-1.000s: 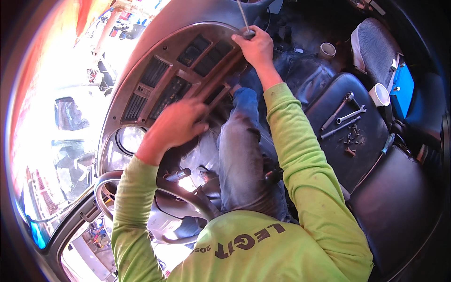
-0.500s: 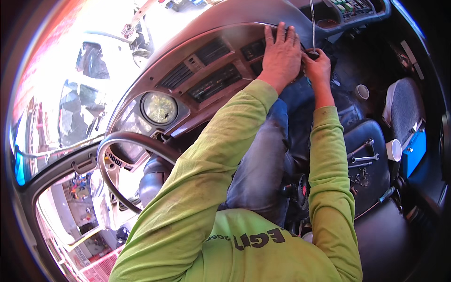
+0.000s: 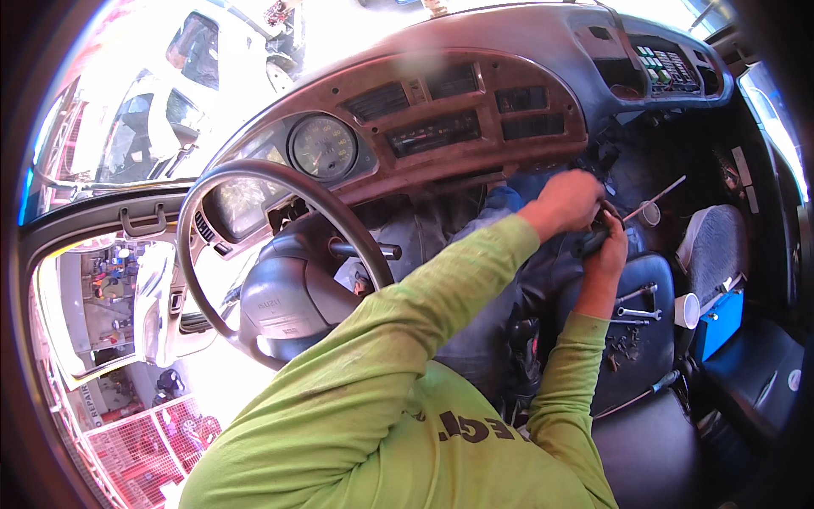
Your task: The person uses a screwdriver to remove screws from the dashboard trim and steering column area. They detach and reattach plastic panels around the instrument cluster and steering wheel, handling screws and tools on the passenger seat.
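Observation:
My right hand (image 3: 609, 248) is wrapped round the dark handle of a screwdriver (image 3: 653, 198), its long thin shaft slanting up to the right. Close beside it, my left hand (image 3: 570, 201) is closed, with its fingertips near the handle; whatever they pinch is hidden. Both hands are over the dark seat area, below the right end of the brown dashboard panel (image 3: 527, 155) and apart from it. Vents, a radio slot and a round gauge (image 3: 323, 147) sit in that panel.
A steering wheel (image 3: 280, 173) stands at left. On the black seat to the right lie wrenches (image 3: 642, 315), several small dark screws (image 3: 626, 346) and another screwdriver (image 3: 666, 380). Beyond them are a white cup (image 3: 687, 310), a blue box (image 3: 722, 324) and a second pale cup (image 3: 650, 213).
My left hand has left the panel's right end and closed near the screwdriver. My right hand has come down, tilting the shaft from upright to the right. The view has shifted too.

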Tool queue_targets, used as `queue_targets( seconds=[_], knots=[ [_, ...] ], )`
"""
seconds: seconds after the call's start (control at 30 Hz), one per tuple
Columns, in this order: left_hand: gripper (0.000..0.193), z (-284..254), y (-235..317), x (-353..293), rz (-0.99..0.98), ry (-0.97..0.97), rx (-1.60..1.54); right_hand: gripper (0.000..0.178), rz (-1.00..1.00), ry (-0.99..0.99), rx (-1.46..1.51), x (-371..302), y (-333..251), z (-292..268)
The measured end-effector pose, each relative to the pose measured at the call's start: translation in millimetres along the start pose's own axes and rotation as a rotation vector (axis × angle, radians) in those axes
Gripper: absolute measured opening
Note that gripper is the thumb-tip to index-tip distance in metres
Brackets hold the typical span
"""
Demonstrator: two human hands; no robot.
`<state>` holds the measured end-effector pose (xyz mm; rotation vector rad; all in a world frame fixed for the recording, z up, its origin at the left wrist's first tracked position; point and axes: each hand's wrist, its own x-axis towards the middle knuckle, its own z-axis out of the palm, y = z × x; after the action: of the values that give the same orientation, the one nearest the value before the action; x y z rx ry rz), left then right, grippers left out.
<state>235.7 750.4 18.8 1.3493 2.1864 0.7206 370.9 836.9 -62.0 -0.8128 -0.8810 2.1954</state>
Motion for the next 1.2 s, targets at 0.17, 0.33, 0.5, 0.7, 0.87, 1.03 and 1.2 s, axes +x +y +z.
queue_targets(
  seconds=[0.17, 0.33, 0.5, 0.7, 0.87, 1.03, 1.2],
  knots=[
    [0.017, 46.0, -10.9, -60.0, 0.203, 0.275, -0.096, 0.041, 0.127, 0.019, 0.105, -47.5, 2.3, 3.3],
    [0.016, 43.1, -14.5, -77.4, 0.264, 0.328, -0.088, 0.051, 0.199, -0.161, 0.197, -64.3, 5.2, 8.4],
    [0.018, 46.0, -28.4, -80.8, 0.245, 0.360, -0.257, 0.055, 0.215, -0.109, 0.180, -87.3, -5.3, 26.5],
    [0.016, 31.9, -27.2, -82.7, 0.175, 0.388, -0.590, 0.046, 0.126, -0.103, -0.316, -107.9, -21.7, 4.0],
    [0.012, 23.5, -40.8, -84.3, 0.060, 0.336, -1.197, 0.049, -0.054, -0.037, -1.229, -141.4, -33.1, -12.2],
    [0.014, 10.0, -55.7, -86.9, -0.086, 0.378, -1.498, 0.061, -0.269, -0.283, -1.172, -187.6, -49.7, -24.3],
    [0.014, 8.7, -70.8, -82.3, -0.188, 0.286, -1.891, 0.066, -0.088, -0.305, -1.088, -209.9, -61.0, -22.4]
  ],
)
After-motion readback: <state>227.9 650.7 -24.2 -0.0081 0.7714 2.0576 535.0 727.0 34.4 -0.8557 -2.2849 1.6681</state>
